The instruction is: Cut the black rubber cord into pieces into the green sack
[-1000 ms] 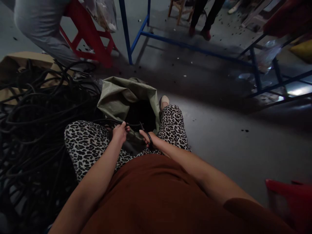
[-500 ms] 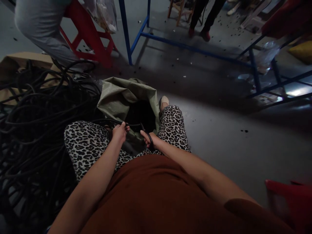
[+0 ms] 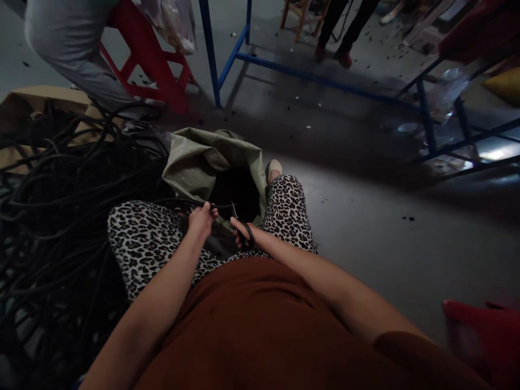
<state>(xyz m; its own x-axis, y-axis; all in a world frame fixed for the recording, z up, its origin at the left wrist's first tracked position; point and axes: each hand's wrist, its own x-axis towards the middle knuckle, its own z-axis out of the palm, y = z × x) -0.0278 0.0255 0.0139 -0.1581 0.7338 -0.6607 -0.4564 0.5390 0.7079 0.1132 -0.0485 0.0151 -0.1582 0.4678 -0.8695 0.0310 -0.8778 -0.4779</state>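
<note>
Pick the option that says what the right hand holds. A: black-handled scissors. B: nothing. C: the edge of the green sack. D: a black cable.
A: the right hand has its fingers through the black loop handles of scissors, blades toward the open sack, while the left hand grips the cable.
</note>
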